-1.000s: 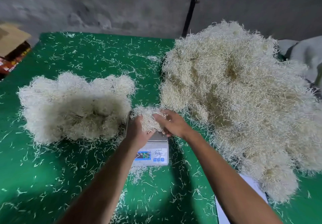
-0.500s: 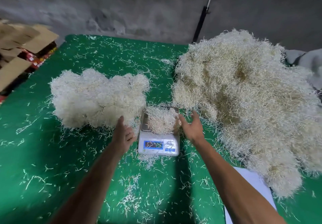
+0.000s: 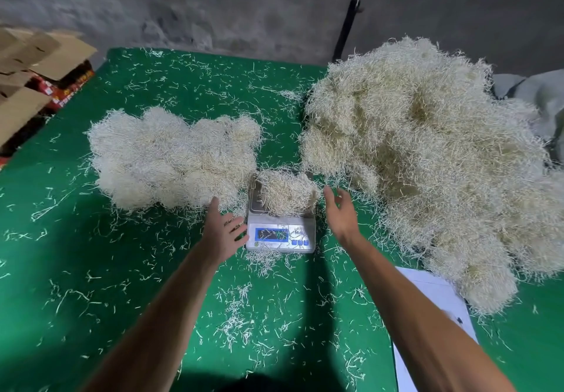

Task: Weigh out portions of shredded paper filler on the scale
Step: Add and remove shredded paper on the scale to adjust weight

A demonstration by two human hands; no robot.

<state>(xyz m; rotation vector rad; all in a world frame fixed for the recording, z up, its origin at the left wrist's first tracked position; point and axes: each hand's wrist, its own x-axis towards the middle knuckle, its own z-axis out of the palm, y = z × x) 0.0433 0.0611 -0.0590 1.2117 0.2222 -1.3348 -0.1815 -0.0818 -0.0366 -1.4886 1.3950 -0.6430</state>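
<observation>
Your small digital scale [image 3: 280, 229] sits near the middle of the green table [image 3: 91, 269], its lit display facing you, though the reading is too small to make out. A tuft of shredded paper filler [image 3: 287, 191] rests on its platform, untouched by either hand. Your left hand [image 3: 222, 233] is just beside the scale's left edge, fingers straight and relaxed, holding nothing, with its fingertips reaching toward the near edge of the smaller pile [image 3: 174, 156]. Your right hand [image 3: 341, 213] is just to the right of the platform, fingers loosely spread and empty, close to the tuft but apart from it. The smaller pile lies to the left of the scale and slightly farther away; the large heap [image 3: 427, 153] fills the right side of the table, reaching from the far edge down toward you. Loose strands are scattered all over the green surface. A white sheet [image 3: 427, 300] lies at the near right, partly under the heap, and cardboard boxes [image 3: 36, 65] stand off the far left corner.
</observation>
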